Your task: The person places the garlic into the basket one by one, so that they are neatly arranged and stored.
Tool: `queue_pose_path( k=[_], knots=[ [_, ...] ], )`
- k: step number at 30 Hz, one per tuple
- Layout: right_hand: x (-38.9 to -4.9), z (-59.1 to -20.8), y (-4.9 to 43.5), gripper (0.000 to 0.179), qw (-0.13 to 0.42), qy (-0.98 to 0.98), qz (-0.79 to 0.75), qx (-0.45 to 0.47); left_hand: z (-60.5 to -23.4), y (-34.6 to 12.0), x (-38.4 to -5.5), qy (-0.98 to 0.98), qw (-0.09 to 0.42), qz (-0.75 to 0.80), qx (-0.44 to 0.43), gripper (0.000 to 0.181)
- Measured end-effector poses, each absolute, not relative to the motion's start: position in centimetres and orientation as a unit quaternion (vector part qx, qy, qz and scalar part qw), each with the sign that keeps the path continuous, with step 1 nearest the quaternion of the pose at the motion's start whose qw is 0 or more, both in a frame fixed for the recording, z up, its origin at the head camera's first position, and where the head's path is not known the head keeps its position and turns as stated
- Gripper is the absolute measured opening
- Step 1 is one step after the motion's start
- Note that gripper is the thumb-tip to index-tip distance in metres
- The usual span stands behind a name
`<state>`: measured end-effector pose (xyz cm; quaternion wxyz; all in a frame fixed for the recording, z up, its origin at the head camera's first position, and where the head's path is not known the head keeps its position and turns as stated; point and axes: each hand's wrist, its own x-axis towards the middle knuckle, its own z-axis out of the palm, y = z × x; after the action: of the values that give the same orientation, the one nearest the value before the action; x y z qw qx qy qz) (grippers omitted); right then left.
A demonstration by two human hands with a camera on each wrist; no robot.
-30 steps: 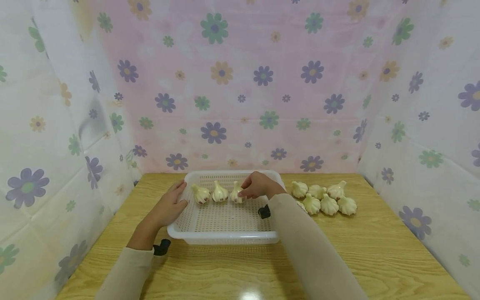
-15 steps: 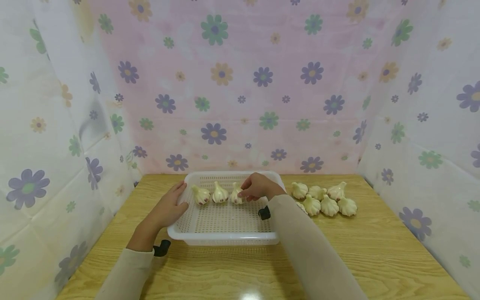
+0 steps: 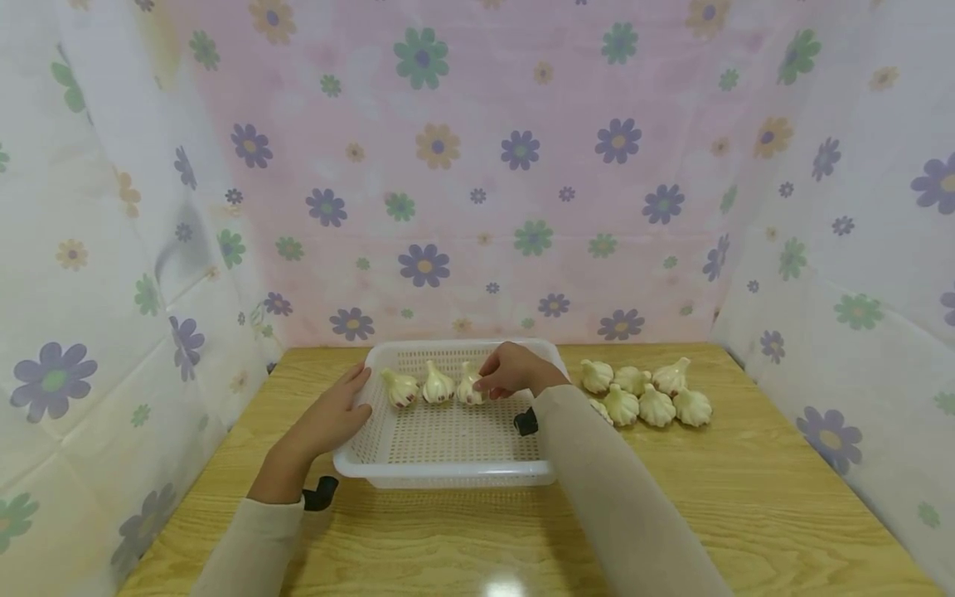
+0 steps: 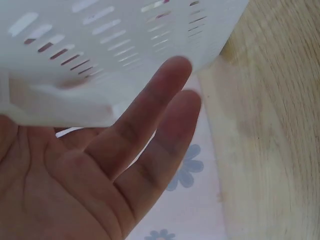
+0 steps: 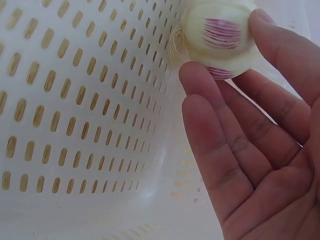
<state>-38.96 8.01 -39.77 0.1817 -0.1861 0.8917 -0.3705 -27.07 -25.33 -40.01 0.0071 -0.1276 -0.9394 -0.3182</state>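
Note:
In the head view, a white perforated plastic basket (image 3: 458, 470) stands on the table with three garlic bulbs in a row near its back. My left hand (image 3: 332, 417) holds the basket's left rim; in the left wrist view, two fingers (image 4: 172, 120) extend loosely under the rim, outside the wall. My right hand (image 3: 515, 371) pinches the rightmost garlic bulb (image 5: 222, 37) between thumb and fingers; purple streaks and root hairs show on it. To its left are the middle bulb (image 3: 438, 385) and the leftmost bulb (image 3: 400, 388), both apart from my hands.
Several more garlic bulbs (image 3: 656, 406) sit clustered on the wooden table (image 3: 746, 497), right of the basket and partly hidden by my right sleeve (image 3: 612, 473). Flower-print cloth (image 3: 477, 207) walls off the back and both sides.
The head view has shifted very slightly. Both hands, the basket and the garlic bulbs keep their places, with my right hand still pinching the same bulb.

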Motion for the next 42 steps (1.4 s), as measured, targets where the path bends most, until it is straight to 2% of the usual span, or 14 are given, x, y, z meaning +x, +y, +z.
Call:
queue_pose_path(
  k=[7,20,42],
  knots=[
    [-39.4,-40.0,7.8,0.028,0.177,0.894,-0.367,-0.187,-40.5,-25.7,-27.3,-0.920,-0.049,-0.358,-0.149,0.087],
    [-38.9,-39.5,7.7,0.027,0.173,0.898,-0.359,-0.188,-40.4,-25.4,-26.9,-0.935,-0.042,-0.321,-0.141,0.082],
    [-38.9,-36.6,9.8,0.041,0.082,0.913,-0.326,-0.230,-40.4,-25.0,-27.1,-0.935,-0.057,-0.326,-0.126,0.084]
  ],
)
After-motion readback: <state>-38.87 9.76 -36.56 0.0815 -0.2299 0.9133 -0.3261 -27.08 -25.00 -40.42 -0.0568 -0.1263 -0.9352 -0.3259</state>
